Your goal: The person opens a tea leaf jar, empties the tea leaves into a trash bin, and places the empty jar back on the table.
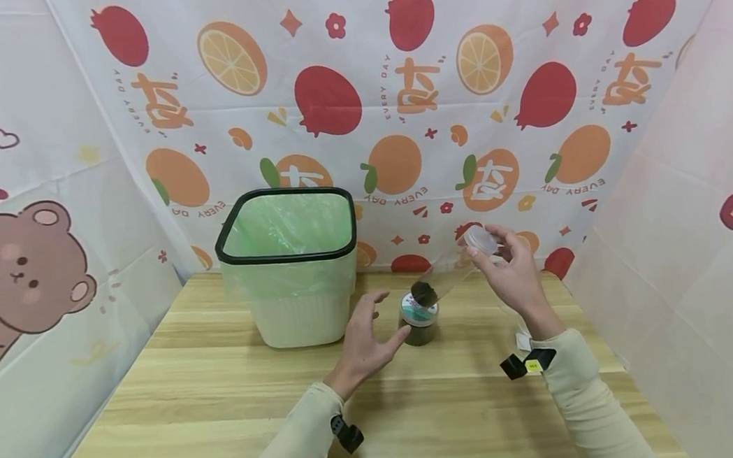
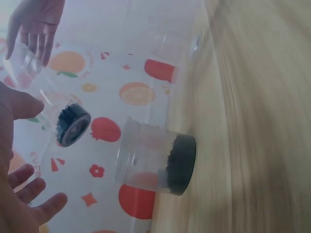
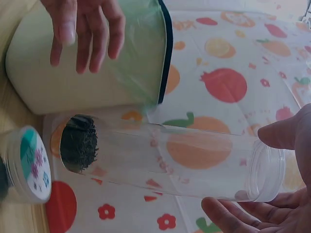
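My right hand [image 1: 513,272] grips the lidded end of a tall clear jar [image 3: 146,155], thumb on one side and fingers on the other. The jar tilts above the table, with dark, leaf-like shreds [image 3: 80,144] gathered at its lower end. A shorter clear jar [image 2: 182,165] stands on the table with dark contents at its bottom and a green and white label [image 3: 35,165] on its lid. Beside it, my left hand [image 1: 366,341] hovers with fingers spread and nothing in them. In the left wrist view, the left fingers [image 2: 48,208] are apart from both jars.
A white bin [image 1: 299,317] with a black rim and green liner bag stands at the table's back left. Another clear item with a white label [image 1: 523,342] sits behind my right wrist. Printed cloth [image 1: 367,40] walls off the wooden table [image 1: 195,407] at back and sides.
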### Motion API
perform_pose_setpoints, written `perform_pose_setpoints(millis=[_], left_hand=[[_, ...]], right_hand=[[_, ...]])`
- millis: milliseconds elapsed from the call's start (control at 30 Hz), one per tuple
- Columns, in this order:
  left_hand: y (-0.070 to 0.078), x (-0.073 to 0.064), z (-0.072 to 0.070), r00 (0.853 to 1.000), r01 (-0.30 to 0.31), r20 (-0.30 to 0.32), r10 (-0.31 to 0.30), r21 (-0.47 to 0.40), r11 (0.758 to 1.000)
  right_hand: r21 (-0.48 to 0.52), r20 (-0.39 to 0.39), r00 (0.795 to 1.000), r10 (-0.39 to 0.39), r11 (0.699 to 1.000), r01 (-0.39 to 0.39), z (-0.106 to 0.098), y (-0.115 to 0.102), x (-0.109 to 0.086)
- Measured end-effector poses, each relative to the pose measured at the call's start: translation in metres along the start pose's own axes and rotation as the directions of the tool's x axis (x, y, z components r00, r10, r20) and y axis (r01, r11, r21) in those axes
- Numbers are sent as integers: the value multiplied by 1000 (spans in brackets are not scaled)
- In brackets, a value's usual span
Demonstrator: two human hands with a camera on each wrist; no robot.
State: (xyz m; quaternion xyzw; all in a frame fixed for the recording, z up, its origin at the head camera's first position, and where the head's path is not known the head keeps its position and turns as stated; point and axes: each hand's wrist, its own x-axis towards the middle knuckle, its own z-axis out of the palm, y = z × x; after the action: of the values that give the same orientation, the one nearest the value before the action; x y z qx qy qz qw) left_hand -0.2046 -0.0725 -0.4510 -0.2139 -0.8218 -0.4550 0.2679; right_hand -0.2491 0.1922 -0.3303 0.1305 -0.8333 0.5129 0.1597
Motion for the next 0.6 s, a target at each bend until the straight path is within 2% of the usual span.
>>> perform_pose_setpoints(millis=[133,367,600], left_hand=[[4,1,2,1000,-20,2,20,-9,1000],[9,3,3,1000,3,5,-3,-50,999],[14,1,2,999,14,38,-12,-55,998]], right_hand=[[12,16,1000,-1,1000,1,3,-3,-5],[53,58,998,-27,998,24,7,-13,-14],[156,123,992,-25,988,5,14,-17,-26]])
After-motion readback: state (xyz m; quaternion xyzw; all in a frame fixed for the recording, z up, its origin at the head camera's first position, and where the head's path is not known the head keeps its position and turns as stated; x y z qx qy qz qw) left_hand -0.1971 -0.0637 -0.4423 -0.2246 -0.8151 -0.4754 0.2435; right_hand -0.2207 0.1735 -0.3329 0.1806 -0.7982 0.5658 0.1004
